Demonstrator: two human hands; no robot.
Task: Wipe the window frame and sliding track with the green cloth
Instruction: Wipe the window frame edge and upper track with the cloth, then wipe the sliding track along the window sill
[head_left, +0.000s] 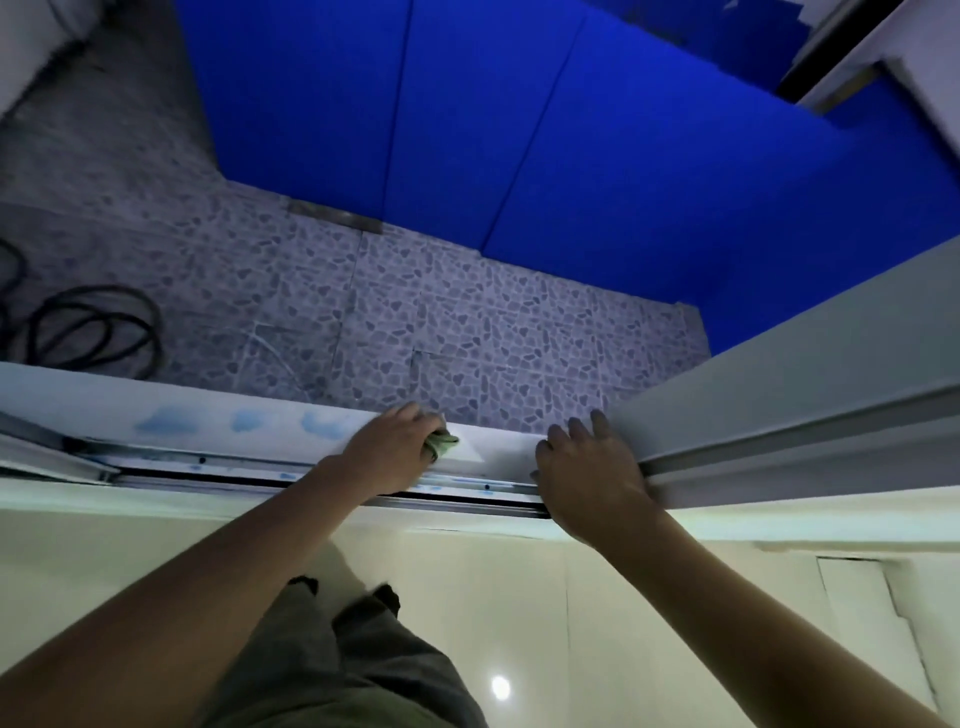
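Pebble-patterned floor (467, 312) and blue panels (571, 130) lie beyond the window, seen from above, with a coiled black cable (98, 332) at the far left. Across the view runs the white sill (156, 410), marked with pale blue smudges (171, 420), and just nearer the person the metal track (249, 467) with its dark groove. The left hand (395, 441) rests on the sill, its fingers (415, 415) curled closed around the bunched green cloth (441, 442), of which only a small fold shows below the knuckles. The right hand (587, 467) lies flat and open, holding nothing, its fingers spread against the end of the sliding sash (779, 426), which stands to the right. The step in hand looks like wiping the sill ledge beside the sash. To do it well, the cloth would best be pressed flat under the fingertips and drawn along the ledge in long strokes, then folded to a narrow edge to reach down into the groove, where dirt likely gathers. The blue smudges to the left appear still unwiped, so most of the sill seems to remain. Leftward the ledge and track are open for a clear sweep as far as the frame piece (52, 457) at the left end; rightward the sash blocks the way, and the right hand seems placed to steady or shift it.
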